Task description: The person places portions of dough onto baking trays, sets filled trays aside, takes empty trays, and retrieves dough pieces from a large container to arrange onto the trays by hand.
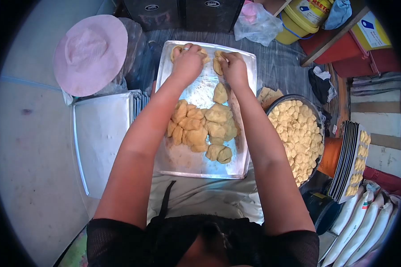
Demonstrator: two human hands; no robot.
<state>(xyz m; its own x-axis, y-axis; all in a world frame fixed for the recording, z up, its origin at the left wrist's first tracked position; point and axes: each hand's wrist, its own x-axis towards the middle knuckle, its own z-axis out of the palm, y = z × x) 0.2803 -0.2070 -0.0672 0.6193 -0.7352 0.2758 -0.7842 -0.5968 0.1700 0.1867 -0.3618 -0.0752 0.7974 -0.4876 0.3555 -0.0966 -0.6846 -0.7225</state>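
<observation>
Head view shows a cluttered storeroom; a metal tray lies lengthwise away from the person on a grey tabletop. At the tray's far edge, the left hand and right hand each close on a dough piece.

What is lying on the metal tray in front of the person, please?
On the tray lie a pile of dough pieces and some flour. The left hand and right hand partly cover two more pieces.

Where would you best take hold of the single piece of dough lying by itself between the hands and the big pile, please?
Take the lone dough piece across its narrow width, left and right flanks, coming straight down from above. It stands taller than wide on the floured tray, apart from the pile, so fingers likely fit on both sides. A soft grip seems wise.
</observation>
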